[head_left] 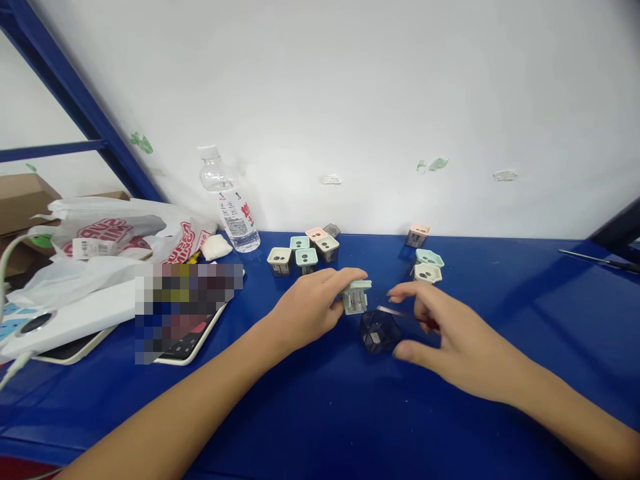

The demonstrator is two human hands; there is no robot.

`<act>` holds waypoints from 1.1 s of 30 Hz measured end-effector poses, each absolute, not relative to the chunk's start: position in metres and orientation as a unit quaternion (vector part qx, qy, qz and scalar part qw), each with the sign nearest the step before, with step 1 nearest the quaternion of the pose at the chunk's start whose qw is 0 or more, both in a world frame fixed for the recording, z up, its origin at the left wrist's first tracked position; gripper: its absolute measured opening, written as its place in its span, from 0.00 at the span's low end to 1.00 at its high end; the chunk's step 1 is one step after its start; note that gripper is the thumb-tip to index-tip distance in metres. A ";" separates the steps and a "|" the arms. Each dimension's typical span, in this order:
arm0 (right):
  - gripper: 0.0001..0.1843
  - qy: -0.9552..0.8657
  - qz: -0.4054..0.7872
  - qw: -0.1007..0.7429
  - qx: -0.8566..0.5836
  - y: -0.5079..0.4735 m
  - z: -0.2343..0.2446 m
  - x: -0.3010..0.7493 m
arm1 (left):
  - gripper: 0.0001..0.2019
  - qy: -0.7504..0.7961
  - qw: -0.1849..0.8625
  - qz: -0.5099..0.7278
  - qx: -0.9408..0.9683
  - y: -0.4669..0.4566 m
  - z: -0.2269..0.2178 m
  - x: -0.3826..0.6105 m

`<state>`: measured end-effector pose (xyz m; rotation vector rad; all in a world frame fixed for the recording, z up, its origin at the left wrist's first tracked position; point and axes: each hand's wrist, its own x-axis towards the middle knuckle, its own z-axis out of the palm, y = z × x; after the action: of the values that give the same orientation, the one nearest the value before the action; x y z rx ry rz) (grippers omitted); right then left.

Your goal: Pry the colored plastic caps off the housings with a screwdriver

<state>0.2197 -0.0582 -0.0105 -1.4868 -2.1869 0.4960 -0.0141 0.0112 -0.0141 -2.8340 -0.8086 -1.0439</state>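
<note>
**Two hands at a blue table, a pencil sharpener in two pieces between them**

Head camera, looking down and forward: the left hand (305,313) reaches in from the lower left. Its thumb and fingers are closed around a pale green sharpener top (357,297), held just above the table (500,300) with its slotted face towards the camera.

Just right of that piece and slightly nearer the camera, a dark see-through cup (380,331) lies on the table with its opening facing roughly towards the viewer. The right hand (450,340) comes in from the lower right, fingers loosely curled and thumb tip beside the cup. It appears to pinch a thin metal tool (395,311), which lies left to right and points at the green top. The grip itself is partly hidden. The right hand is nearer the cup.

Near the wall are one cluster of small sharpeners (303,252) and another group (426,263). A water bottle (230,203) and plastic bags (110,233) are on the left.
</note>
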 end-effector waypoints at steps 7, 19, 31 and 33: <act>0.14 -0.846 0.104 0.262 -0.453 -0.059 0.000 0.234 | 0.15 -0.238 0.051 -0.390 -0.888 0.011 -0.016 -0.012; 0.18 -0.845 -0.007 0.196 -0.497 -0.065 -0.002 0.228 | 0.13 -0.205 0.107 -0.435 -0.870 0.002 -0.014 -0.007; 0.17 -0.846 0.024 0.195 -0.495 -0.067 -0.001 0.225 | 0.13 -0.199 0.137 -0.426 -0.872 0.002 -0.012 -0.007; 0.17 -0.844 0.035 0.202 -0.496 -0.068 0.000 0.224 | 0.13 -0.200 0.142 -0.423 -0.872 0.001 -0.012 -0.007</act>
<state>0.2242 -0.0678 -0.0003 -1.3857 -2.3568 0.0979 -0.0070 0.0014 -0.0118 -2.5163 -0.5775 -1.2204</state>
